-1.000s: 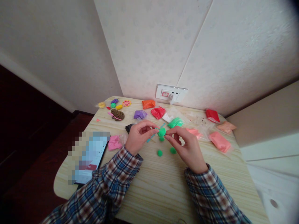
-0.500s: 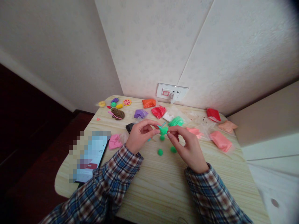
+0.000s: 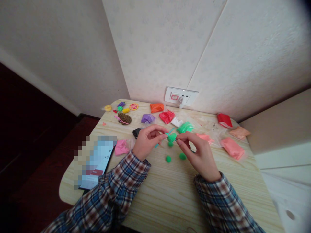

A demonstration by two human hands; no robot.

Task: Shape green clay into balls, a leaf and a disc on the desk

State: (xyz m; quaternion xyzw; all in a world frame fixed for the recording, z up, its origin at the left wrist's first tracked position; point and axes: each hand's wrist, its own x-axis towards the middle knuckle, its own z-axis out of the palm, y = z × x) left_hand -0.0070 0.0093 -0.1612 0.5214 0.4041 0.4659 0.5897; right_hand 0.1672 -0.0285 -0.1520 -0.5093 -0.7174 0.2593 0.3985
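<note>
Above the wooden table (image 3: 170,197), my left hand (image 3: 147,142) pinches a thin teal tool (image 3: 169,132). Its tip is at a lump of green clay (image 3: 172,137) that my right hand (image 3: 198,155) pinches between thumb and forefinger. Both hands are closed and meet at the clay. Three small green clay balls (image 3: 168,159) lie on the table just below the hands.
A phone (image 3: 96,161) lies at the table's left edge. Bags of coloured clay lie across the back: pink (image 3: 120,148), purple (image 3: 147,118), red (image 3: 166,116), orange (image 3: 156,107), green (image 3: 185,127), salmon (image 3: 232,148). Small clay figures (image 3: 123,114) sit at the back left. A wall socket (image 3: 181,96) is behind.
The hands stay together at the green clay with only small finger shifts. The view has drifted slightly, so everything sits a little further right in the picture.
</note>
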